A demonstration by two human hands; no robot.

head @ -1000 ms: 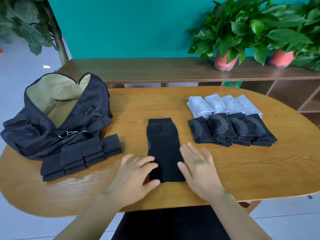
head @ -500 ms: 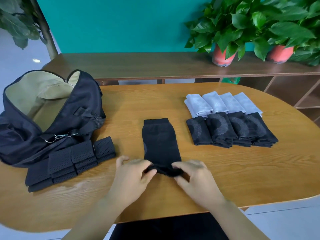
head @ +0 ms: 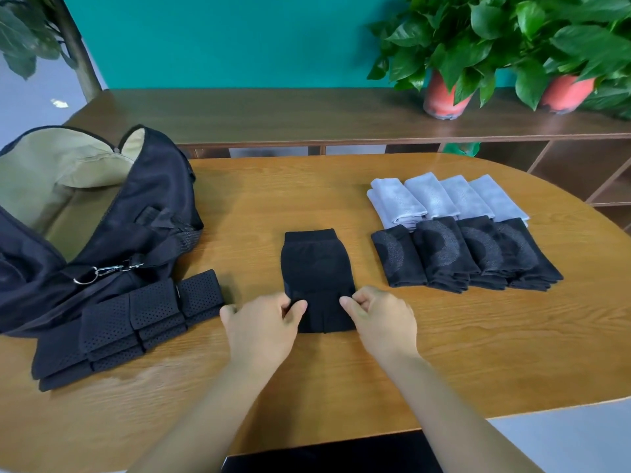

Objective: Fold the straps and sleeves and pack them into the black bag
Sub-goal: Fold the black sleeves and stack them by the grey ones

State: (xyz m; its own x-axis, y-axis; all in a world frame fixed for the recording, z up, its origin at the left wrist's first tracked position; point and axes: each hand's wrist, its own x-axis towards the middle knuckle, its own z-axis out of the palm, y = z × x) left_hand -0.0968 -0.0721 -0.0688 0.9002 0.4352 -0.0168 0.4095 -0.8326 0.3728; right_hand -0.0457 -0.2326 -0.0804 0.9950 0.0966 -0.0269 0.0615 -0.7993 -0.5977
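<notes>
The black sleeve (head: 316,268) lies at the centre of the frame on the table (head: 478,353), its cuffed end pointing away from the person. Its near end is now doubled up over the body, so it looks shorter than 0.5 s ago, when that end was only just lifted at the near edge; 1 s ago it lay flat at full length with both palms flat on either side of its near end. The left hand (head: 263,331) pinches the left corner of the turned-up flap between thumb and fingers, and the right hand (head: 382,322) pinches the right corner, each grip closed on the sleeve's cloth.

Left of centre, a stack of folded perforated black straps (head: 136,319) rests just in front of the black bag (head: 153,206), which sits open at the upper left showing a tan lining. Right of centre are 4 folded dark sleeves (head: 461,257) in a row, with 4 folded grey sleeves (head: 444,199) just behind them.
</notes>
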